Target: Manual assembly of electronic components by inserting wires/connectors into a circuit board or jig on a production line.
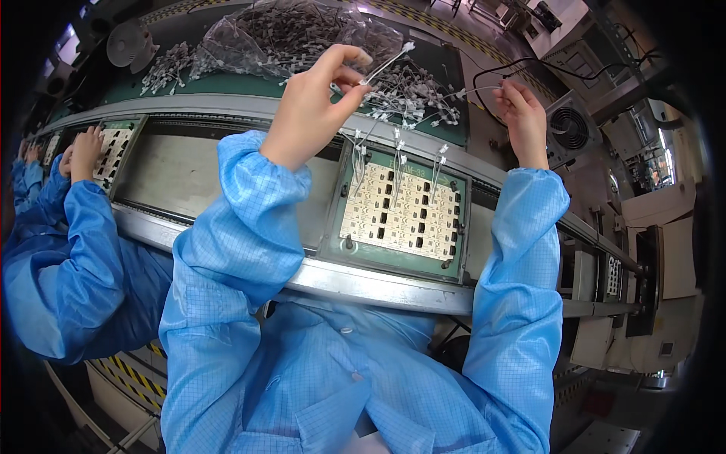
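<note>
My left hand (321,102) is raised over the far side of the conveyor, thumb and fingers pinched on a short white cable (387,63) with a small white connector at its end. To the right, my right hand (522,113) pinches a second thin cable (479,89), whose white connector end points left. Below and between both hands, a green fixture (378,256) rests on the conveyor and carries a panel of cream circuit boards (404,212). Several white-tipped cables (398,163) stand up from the panel's far part. Neither hand touches the panel.
Loose cables (412,98) lie heaped on the green bench beyond the conveyor, beside a clear plastic bag (257,41) full of more. Metal rails (378,291) edge the conveyor. At left, a co-worker's hand (87,151) is at another panel (113,155). A fan unit (571,129) stands right.
</note>
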Demonstrator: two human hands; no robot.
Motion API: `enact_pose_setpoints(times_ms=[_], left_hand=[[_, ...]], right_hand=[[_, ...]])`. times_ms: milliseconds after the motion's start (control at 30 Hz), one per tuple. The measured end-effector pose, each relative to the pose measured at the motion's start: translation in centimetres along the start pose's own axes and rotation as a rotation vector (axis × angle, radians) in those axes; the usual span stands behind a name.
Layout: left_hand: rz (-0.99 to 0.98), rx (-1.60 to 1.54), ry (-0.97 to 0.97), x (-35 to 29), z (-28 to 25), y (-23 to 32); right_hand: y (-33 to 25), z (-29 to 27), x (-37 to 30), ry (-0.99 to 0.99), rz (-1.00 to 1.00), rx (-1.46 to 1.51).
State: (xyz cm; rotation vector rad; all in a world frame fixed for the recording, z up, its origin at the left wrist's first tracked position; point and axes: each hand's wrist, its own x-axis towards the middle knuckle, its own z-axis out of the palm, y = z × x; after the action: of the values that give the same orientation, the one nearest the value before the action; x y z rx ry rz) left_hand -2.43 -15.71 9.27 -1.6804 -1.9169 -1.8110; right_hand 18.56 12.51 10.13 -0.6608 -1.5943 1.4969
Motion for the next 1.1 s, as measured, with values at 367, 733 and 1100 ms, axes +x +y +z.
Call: enact_pose_setpoints(times_ms=[367, 733, 1100], left_hand=[[0.100, 0.499, -0.009, -6.8, -2.9, 0.0], [0.416, 0.661, -0.053, -12.0, -1.7, 3.1], [0.462, 0.685, 0.052, -10.5, -2.3, 2.2]], right_hand=[[-1.9, 0.1, -0.3, -0.028, -0.078, 0.279], [-4.7, 1.9, -5.6, -0.227, -0.477, 0.185], [2.2, 0.9, -18.7, -0.181, -0.314, -0.467]])
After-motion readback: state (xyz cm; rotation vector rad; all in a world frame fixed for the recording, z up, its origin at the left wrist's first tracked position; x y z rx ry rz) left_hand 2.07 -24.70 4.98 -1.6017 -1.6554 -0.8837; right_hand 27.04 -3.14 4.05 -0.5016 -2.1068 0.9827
